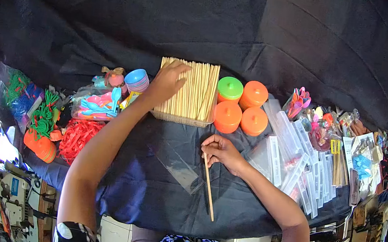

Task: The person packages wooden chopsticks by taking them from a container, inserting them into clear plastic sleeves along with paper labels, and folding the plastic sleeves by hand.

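My left hand [167, 84] lies over the left part of a clear plastic box [181, 121] packed with thin wooden sticks [200, 92]. Its fingers are stretched over the stick tops, slightly apart, and the thumb is hardly visible. Nearer to me, my right hand [224, 154] pinches the upper end of a single wooden stick [208, 189] between thumb and fingers. That stick slants down toward the cloth's front edge. A clear plastic bag [180, 170] lies flat on the cloth just left of it.
Right of the box stand a green-lidded jar [230, 87] and several orange jars [228, 117]. Clear plastic cases [295, 168] pile up farther right. On the left are blue cups [136, 80], bagged plastic spoons [100, 105], red ribbon [79, 139], green cord [45, 118] and orange cups [39, 146].
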`<state>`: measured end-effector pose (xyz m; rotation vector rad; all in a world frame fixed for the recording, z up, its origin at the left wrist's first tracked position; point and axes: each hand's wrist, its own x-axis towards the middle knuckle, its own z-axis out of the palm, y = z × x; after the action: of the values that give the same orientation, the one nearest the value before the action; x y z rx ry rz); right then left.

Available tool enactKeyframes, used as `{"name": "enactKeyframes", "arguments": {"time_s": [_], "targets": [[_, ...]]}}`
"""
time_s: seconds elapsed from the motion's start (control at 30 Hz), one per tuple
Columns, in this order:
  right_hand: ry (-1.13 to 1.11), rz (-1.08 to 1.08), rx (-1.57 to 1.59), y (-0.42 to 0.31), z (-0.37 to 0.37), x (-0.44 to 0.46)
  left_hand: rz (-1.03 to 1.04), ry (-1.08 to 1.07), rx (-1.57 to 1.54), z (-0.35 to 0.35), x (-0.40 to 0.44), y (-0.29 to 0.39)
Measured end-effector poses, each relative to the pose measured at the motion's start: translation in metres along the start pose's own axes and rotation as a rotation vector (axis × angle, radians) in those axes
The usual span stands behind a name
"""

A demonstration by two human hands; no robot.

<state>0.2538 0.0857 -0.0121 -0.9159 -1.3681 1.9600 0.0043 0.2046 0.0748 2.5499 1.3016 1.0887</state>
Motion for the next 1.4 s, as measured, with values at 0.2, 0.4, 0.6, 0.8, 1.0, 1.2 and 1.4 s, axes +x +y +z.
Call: {"name": "enactKeyframes", "arguments": {"time_s": [0.2, 0.4, 0.6, 0.8, 1.0, 1.2, 1.4], "targets": [[0.006, -0.015, -0.017, 0.000, 0.003, -0.001, -0.081, -0.069, 0.222, 0.026, 0.044, -0.018], [-0.009, -0.039, -0.013, 0.003, 0.002, 0.002, -0.097, -0.064, 0.463, 0.032, 0.052, -0.014], [-0.009, -0.020, -0.031, 0.003, 0.003, 0.002, 0.088, 0.011, 0.352, 0.054, 0.059, 0.000], [0.009, -0.024, -0.054, 0.002, 0.004, 0.001, -0.011, 0.002, 0.346, 0.065, 0.066, -0.001], [-0.016, -0.022, -0.032, 0.002, 0.004, 0.002, -0.071, 0.098, 0.216, 0.057, 0.060, 0.002], [-0.003, -0.031, -0.032, 0.002, 0.004, 0.002, -0.149, 0.110, -0.151, 0.045, 0.060, 0.008], [0.003, -0.023, -0.025, 0.004, 0.003, 0.003, -0.355, -0.022, -0.812, 0.030, 0.045, 0.029]]}}
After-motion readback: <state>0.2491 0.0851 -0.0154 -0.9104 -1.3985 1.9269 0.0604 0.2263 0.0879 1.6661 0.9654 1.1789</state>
